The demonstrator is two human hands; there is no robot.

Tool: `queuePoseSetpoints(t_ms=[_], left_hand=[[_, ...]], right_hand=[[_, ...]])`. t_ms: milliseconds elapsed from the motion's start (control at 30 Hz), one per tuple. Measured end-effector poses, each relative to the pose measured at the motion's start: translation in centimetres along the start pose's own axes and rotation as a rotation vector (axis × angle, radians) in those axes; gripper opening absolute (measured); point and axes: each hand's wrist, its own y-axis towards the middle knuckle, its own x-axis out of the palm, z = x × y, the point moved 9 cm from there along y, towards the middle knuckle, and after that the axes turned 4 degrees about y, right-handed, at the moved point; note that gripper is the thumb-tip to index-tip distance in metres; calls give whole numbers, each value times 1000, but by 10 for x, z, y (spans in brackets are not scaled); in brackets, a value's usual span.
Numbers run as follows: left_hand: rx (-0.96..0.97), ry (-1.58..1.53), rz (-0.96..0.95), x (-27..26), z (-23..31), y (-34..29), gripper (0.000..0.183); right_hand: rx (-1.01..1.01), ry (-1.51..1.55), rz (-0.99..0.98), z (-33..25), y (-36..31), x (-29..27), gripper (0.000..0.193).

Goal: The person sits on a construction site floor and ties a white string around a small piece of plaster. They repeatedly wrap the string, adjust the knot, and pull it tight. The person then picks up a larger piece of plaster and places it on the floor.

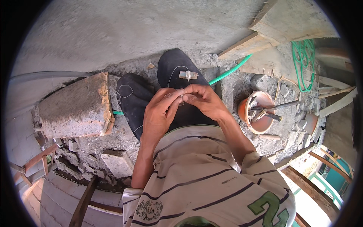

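My left hand (159, 108) and my right hand (205, 100) meet in front of my lap, fingertips pressed together. Between them they pinch a thin pale string (182, 103), with a small loop of it showing just under the fingers. One strand curves up over my dark right trouser leg to a small wooden block (188, 75) with string wound round its middle. More of the string lies in loose tangled loops on my left leg and trails down along the thigh. My fingers partly hide what is pinched.
At right stands an orange bucket (261, 130) holding tools with dark handles. A green hose (231, 70) runs by my right knee; coils (303, 64) hang farther right. To my left lies a large rough concrete block (73, 108). Rubble and wooden boards (242, 44) surround me, facing a grey wall (124, 30).
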Motion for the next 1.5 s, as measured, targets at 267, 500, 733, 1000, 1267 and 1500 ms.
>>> queuePoseSetpoints(t_ms=[267,500,733,1000,1267,1500], left_hand=[[67,154,-75,-4,-4,6,11],[42,163,78,-4,-19,4,10],[-46,175,156,-5,-28,6,9],[-71,178,191,1,-36,5,11],[50,230,169,16,-30,-2,8],[-438,-413,131,24,-73,-6,12]], right_hand=[[40,-44,-109,5,13,3,15],[27,71,-25,6,13,-5,14],[32,27,41,6,13,-10,10],[22,136,-1,15,15,-12,13],[-99,-2,120,7,15,-17,17],[-416,-498,231,-22,5,0,22]])
